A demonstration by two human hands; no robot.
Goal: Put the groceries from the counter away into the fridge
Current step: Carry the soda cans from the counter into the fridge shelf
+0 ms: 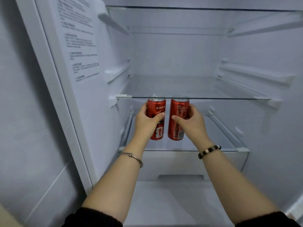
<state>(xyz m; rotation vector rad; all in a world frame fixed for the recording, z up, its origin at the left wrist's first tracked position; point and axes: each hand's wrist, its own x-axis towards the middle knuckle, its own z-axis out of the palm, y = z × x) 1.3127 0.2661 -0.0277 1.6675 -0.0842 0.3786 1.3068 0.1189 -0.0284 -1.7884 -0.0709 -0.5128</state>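
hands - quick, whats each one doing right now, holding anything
Left hand: grips the left red can, upright.
Right hand: grips the right red can, upright.

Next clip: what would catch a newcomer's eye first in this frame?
Two slim red metal drink cans stand out against the pale fridge interior: the left red can gripped in the left hand, the right red can in the right hand. They are upright, side by side with a gap between, just under the middle clear glass shelf and over the lower glass shelf.
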